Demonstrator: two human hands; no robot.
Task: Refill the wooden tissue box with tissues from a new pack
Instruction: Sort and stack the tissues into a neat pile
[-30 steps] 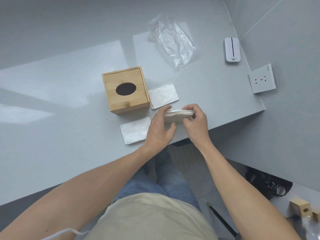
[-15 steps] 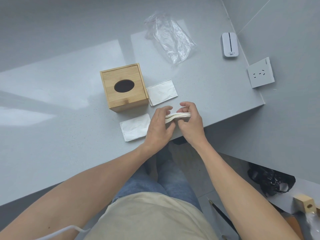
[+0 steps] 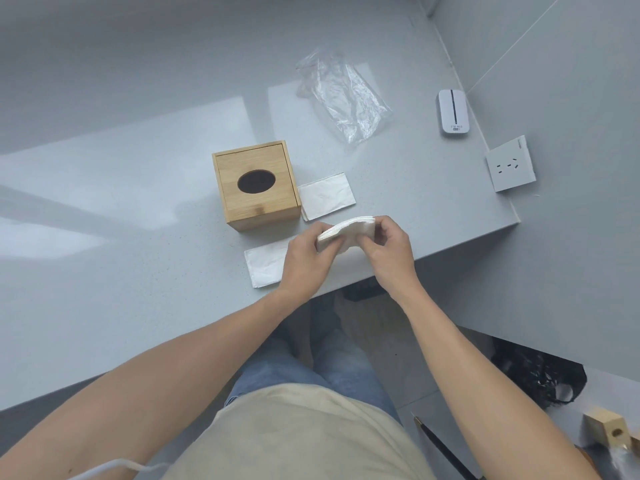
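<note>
The left hand (image 3: 304, 258) and right hand (image 3: 389, 247) both pinch a stack of tissues (image 3: 349, 230), now tipped up and bent more than a moment ago, near the surface's front edge. It looks ready to go into the wooden tissue box (image 3: 258, 187), which stands just behind, still closed.

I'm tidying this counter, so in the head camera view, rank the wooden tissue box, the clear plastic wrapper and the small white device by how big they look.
1. Clear plastic wrapper and wooden tissue box: look alike, unranked.
2. Small white device.
</note>
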